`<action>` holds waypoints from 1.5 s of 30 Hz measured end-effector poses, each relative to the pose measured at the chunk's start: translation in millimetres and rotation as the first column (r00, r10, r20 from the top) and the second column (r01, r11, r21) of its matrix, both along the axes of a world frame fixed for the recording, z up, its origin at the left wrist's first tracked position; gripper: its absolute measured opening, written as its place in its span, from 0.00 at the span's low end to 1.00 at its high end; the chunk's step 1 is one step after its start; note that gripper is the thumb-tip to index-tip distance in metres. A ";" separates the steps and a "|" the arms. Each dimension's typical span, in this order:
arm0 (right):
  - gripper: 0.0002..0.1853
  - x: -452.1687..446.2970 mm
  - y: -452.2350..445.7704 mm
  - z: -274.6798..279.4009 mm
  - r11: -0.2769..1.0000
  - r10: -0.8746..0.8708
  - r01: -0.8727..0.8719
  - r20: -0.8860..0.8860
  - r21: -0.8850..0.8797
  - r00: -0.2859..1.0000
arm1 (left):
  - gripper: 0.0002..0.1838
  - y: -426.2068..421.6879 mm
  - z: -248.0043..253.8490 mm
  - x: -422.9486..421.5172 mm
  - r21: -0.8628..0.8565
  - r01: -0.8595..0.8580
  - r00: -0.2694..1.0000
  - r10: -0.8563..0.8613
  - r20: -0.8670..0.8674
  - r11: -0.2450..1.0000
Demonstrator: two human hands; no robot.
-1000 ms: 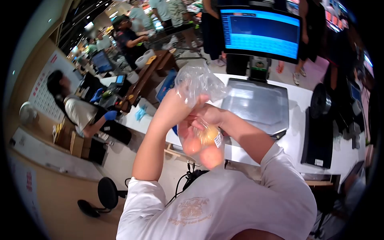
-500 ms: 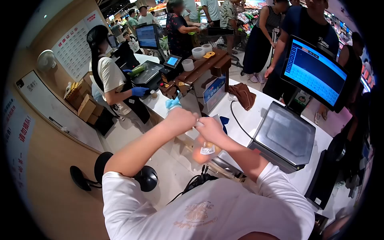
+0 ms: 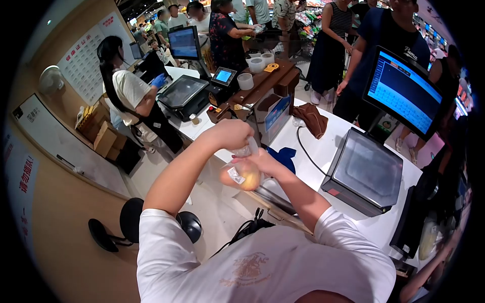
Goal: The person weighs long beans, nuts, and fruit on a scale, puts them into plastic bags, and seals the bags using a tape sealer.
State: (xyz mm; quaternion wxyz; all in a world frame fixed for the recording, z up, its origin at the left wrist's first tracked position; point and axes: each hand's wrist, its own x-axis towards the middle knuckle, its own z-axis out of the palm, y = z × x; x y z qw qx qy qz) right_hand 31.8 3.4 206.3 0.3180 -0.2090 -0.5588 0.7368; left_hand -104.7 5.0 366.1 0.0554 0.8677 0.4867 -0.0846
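Note:
A clear plastic bag (image 3: 244, 173) of round orange and yellow fruit, with a white label on its side, hangs in front of me above the counter's near edge. My left hand (image 3: 231, 135) is closed on the gathered top of the bag. Just below and to the right, my right hand (image 3: 258, 160) pinches the bag's neck, its fingers partly hidden by the plastic. A crumpled blue item (image 3: 283, 158) lies on the counter beyond my right wrist.
To the right stand a flat weighing scale (image 3: 368, 169) and a tilted monitor (image 3: 402, 93). A brown cloth (image 3: 310, 120) lies behind. Another bagged item (image 3: 429, 238) is near a person's forearm at far right. A co-worker (image 3: 132, 96) stands left, near a black stool (image 3: 132, 219).
The fruit bag has risen and moved left, and my hands have shifted on its neck. The co-worker's green vegetable is gone from view. A bagged item and a forearm now show at far right.

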 end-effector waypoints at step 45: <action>0.14 -131.4 102.7 -72.3 0.309 -0.918 0.346 0.182 0.886 0.353 | 0.15 73.4 -21.2 -55.9 0.455 -0.427 0.899 0.422 0.119 0.781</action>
